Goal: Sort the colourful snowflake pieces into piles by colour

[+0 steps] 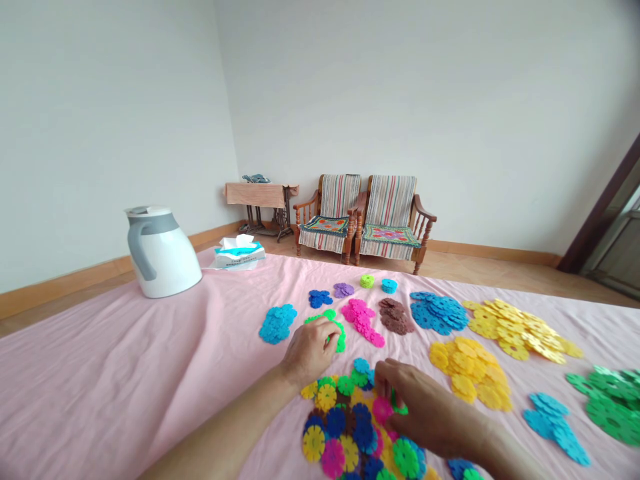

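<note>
Starting at the far left, a white kettle [160, 250] is seen standing on the pink cloth [125, 360], with a tissue box [239, 253] just behind it to the right. Further right, a light-blue pile [277, 323] of toothed plastic discs is laid out. Just beside it the left hand [310, 350] is set palm down on the bright-green pile [341, 339]. Its fingers are curled onto the discs, but whether one is pinched cannot be told.

Behind that hand a dark-blue cluster [320, 298] and a purple cluster [343, 290] are found. A pink pile [363, 320] and a brown pile [395, 317] follow, with a lime stack [367, 281] and a teal stack [389, 285] behind them. Two wooden armchairs [365, 220] are placed against the back wall.

Near the lower edge a mixed pile [340, 427] of many colours is spread between the forearms. Its right part is covered by the right hand [425, 407], whose fingers are drawn together over a green disc [400, 405] beside a pink disc [383, 408]. Whether the green disc is gripped or only touched cannot be told.

Further right, a blue pile [440, 312], an orange-yellow pile [470, 370] and a pale-yellow pile [520, 327] are laid out. A sky-blue pile [555, 417] and a green pile [613, 400] lie at the far right.
</note>
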Action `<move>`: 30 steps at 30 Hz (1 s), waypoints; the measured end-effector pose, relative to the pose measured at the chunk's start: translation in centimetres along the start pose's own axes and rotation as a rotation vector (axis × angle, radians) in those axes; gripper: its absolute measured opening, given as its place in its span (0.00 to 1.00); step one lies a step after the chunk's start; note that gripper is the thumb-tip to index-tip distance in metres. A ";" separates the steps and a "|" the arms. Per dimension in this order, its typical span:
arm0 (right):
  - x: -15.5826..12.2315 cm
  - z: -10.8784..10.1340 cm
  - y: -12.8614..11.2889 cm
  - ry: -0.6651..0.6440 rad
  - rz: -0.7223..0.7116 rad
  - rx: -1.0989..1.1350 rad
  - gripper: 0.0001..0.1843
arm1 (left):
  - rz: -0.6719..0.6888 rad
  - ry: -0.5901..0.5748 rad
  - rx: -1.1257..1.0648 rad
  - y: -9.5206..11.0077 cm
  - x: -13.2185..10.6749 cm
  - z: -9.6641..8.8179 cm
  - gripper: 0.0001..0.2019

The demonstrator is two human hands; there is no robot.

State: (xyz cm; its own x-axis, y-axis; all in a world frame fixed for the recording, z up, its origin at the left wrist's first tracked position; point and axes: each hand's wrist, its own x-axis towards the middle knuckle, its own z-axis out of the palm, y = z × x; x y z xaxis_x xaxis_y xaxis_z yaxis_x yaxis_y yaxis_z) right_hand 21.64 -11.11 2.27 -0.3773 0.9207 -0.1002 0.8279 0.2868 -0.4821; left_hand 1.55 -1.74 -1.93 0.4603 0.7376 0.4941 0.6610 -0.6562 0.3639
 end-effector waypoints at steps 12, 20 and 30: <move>4.6 1.4 4.9 0.419 0.130 0.314 0.08 | 0.010 0.000 0.002 -0.1 0.0 0.1 0.09; 5.4 2.2 6.9 0.550 0.221 0.360 0.06 | 0.005 0.002 0.006 -0.1 0.1 0.1 0.09; 3.7 1.9 5.6 0.360 0.084 0.227 0.12 | 0.104 0.012 -0.010 0.9 -0.2 -0.1 0.09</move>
State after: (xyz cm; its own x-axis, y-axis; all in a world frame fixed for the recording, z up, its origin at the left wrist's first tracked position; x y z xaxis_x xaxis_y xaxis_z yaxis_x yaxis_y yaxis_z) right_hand 24.13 -6.56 -2.44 -0.1104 0.9835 0.1434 0.7219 0.1785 -0.6686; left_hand 2.00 -2.47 -1.65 0.5192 0.6632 0.5390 0.6041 -0.7310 0.3175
